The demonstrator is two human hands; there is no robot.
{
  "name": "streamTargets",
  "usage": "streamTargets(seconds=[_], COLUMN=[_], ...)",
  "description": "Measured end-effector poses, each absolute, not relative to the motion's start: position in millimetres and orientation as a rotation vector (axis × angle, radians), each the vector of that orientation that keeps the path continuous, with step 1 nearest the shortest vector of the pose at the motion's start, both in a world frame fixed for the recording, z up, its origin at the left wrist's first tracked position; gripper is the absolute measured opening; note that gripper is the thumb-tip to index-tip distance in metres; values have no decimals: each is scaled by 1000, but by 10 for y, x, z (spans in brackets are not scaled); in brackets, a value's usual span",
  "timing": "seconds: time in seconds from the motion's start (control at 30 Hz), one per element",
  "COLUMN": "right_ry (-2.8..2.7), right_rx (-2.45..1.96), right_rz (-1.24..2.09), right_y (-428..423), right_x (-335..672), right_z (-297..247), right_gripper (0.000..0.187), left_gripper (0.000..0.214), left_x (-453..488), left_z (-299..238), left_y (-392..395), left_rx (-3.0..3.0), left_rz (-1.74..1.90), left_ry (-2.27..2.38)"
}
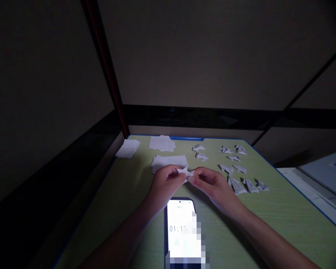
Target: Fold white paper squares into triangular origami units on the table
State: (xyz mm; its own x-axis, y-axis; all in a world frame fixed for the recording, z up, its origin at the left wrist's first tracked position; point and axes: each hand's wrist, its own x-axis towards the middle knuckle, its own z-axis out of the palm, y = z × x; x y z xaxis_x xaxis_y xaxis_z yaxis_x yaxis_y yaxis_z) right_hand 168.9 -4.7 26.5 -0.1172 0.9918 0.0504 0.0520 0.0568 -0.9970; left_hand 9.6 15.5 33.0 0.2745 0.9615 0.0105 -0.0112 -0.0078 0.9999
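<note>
Both hands meet over the middle of a light green table [285, 213]. My left hand [165, 185] and my right hand [212, 186] pinch a small folded white paper piece [185, 172] between their fingertips, one on each end. A phone [182, 231] lies flat just below the hands, its bright screen showing a running timer. Part of the screen is blurred out.
Several finished folded paper shapes [238, 168] lie scattered to the right. Stacks of flat white paper sheets [168, 162] sit behind the hands, with more paper sheets [128, 148] at the far left corner. A blue edge [186, 138] rims the table. The room is dim.
</note>
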Motion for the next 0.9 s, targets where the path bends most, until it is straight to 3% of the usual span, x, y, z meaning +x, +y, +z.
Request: streamTargets(seconds=[0.6, 0.9], right_ry=[-1399, -1415], right_rx=[-1204, -1268], right_rz=[1124, 1074], right_y=[-38, -63], right_x=[1711, 1697], right_z=[226, 217], right_gripper=[31, 26], left_gripper=[23, 13], left_x=[91, 117], left_z=[285, 255], left_y=[136, 140], left_rx=[1408, 1530], left_rz=[976, 1035], left_ry=[1090, 1191])
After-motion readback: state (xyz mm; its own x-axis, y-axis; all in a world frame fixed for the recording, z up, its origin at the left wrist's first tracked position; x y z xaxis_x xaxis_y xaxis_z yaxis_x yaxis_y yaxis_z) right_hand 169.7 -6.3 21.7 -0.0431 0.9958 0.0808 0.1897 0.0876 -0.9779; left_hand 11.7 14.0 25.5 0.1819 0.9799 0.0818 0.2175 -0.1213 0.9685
